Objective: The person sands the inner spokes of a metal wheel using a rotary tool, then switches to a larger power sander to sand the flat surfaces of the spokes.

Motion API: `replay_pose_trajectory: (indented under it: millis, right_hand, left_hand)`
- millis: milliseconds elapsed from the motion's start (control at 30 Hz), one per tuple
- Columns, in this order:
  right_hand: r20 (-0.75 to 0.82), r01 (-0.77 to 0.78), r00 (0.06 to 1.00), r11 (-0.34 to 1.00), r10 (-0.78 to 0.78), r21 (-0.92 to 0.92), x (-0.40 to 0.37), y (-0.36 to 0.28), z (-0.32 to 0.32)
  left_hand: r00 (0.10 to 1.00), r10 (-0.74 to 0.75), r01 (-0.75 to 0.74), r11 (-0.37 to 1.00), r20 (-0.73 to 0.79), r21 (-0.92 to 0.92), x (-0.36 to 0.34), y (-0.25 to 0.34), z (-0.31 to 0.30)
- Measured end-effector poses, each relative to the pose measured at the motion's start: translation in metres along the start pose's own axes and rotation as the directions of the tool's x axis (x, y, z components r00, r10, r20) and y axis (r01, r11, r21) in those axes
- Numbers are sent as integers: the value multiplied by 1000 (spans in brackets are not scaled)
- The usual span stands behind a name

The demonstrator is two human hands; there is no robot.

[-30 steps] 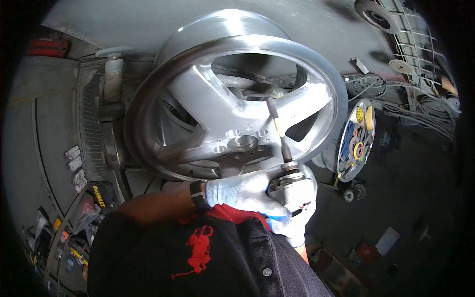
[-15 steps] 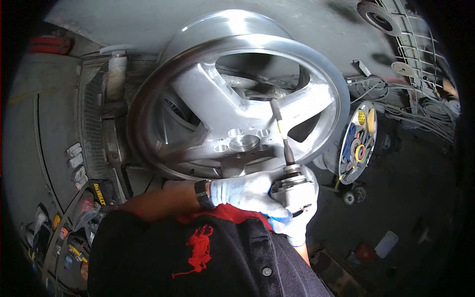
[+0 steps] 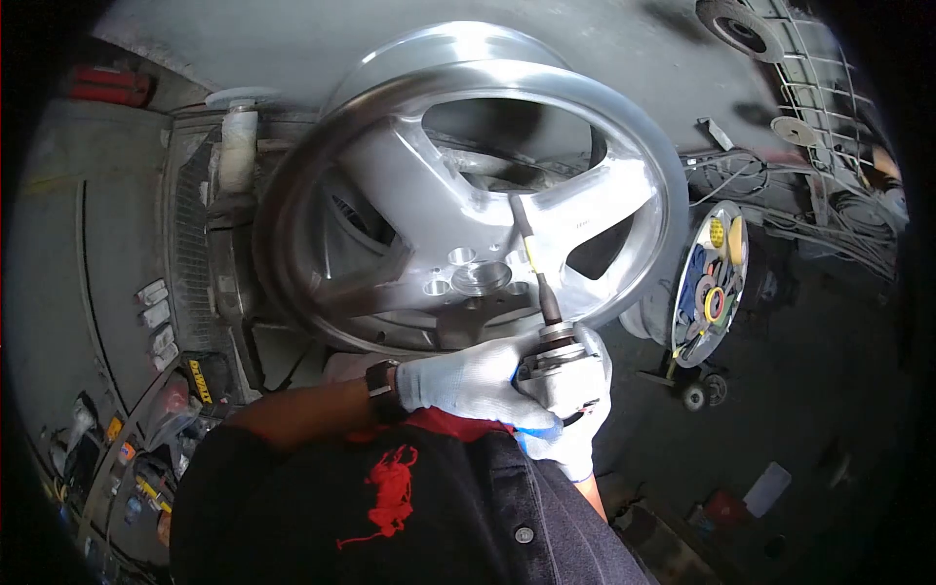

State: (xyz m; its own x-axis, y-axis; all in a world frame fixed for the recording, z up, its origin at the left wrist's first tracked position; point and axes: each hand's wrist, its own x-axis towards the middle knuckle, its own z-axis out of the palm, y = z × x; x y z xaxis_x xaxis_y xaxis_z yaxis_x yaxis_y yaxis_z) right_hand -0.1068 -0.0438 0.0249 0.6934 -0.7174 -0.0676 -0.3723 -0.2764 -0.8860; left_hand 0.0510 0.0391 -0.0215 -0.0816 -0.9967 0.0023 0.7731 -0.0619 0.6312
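Note:
A bare-metal alloy wheel (image 3: pixel 400 190) with wide spokes stands tilted in front of me, its hub hole (image 3: pixel 482 279) facing me. Both my hands wear white gloves with blue showing on them, and they close round the body of a die grinder (image 3: pixel 561 380). My left hand (image 3: pixel 463 380) wraps it from the left, below a dark wrist watch (image 3: pixel 380 378). On the right and underneath, my right hand (image 3: pixel 585 424) grips the same tool; some of its fingers are hidden. The grinder's long shaft (image 3: pixel 530 255) points up, its dark tip lying against the inner edge of a spoke.
To the right stands a round tray (image 3: pixel 690 327) holding discs, tape and small tools, above small wheels (image 3: pixel 695 396). A wire rack (image 3: pixel 814 88) with abrasive wheels hangs top right. Cables (image 3: pixel 829 210) run along the right wall. Left are a cabinet (image 3: pixel 97 224) and a DeWalt item (image 3: pixel 199 382).
The die grinder and both hands have shifted slightly left. Its tip has slid left along the spoke edge toward the junction of the spokes. The wheel stays in place.

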Motion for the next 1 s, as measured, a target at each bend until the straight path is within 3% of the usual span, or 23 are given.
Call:
replay_pose_trajectory:
  millis: [67, 133, 167, 200, 267, 300, 333, 400, 433, 533, 600, 667, 733, 800, 867, 900, 1000]
  right_hand:
    - [-4, 4, 1000, 998, -5, -67, -2, 6, -12]
    - [-48, -259, 964, 963, 263, 73, -4, 13, -26]
    - [-1, -116, 993, 992, 117, 56, -2, 15, -33]
    - [-47, -93, 994, 994, 96, 55, 2, 14, -36]
    - [-98, -248, 951, 911, 294, 329, 6, 21, -45]
    - [-119, -154, 975, 957, 187, 246, 19, 0, -40]
    - [-67, -288, 928, 821, 367, 493, 8, 28, -59]
    - [-107, -120, 985, 983, 136, 141, 12, 28, -57]
    - [-104, -116, 986, 983, 131, 140, 15, 23, -55]
    - [-22, 23, 999, 988, -27, -154, 14, 12, -51]
    - [15, -38, 999, 999, 38, -8, 9, 10, -46]
    - [42, -95, 995, 996, 94, 3, 2, 17, -43]
    - [91, 23, 996, 999, -21, -25, 3, 16, -39]
    - [66, -8, 998, 1000, 8, -2, -1, 17, -30]
    - [95, 114, 990, 987, -103, -117, -1, 18, -23]
    - [97, 118, 990, 986, -107, -115, -1, 20, -19]
    - [92, 60, 994, 996, -54, -65, -1, 24, -9]
  left_hand:
    - [1000, -11, 10, 999, 9, 38, 9, -7, 1]
    - [999, 34, -32, 998, 33, -55, 21, -8, 7]
    - [999, 46, -49, 991, 28, 123, 24, -3, 6]
    - [998, 61, -66, 978, 33, 196, 30, 0, 6]
    - [993, 87, -111, 915, 80, 388, 42, 13, 4]
    - [995, 60, -79, 959, 78, 272, 46, 11, 6]
    - [986, 140, -153, 976, 92, 153, 53, 3, 8]
    - [989, 121, -139, 962, 88, 234, 54, 7, 7]
    - [988, 127, -144, 961, 86, 236, 53, 5, 7]
    - [990, 113, -133, 947, 84, 294, 48, -14, 5]
    - [966, 241, -251, 961, 96, 116, 41, -25, 6]
    - [982, 187, -191, 966, 37, 175, 28, -24, 7]
    - [995, 99, -100, 994, 14, 35, 22, -34, 7]
    - [994, 105, -107, 992, 26, 74, 14, -36, 4]
    - [998, 64, -65, 997, 13, 47, 6, -32, 3]
    - [994, 105, -104, 994, 14, -30, 3, -30, 5]
    - [996, 91, -91, 996, -16, -17, -6, -16, 8]
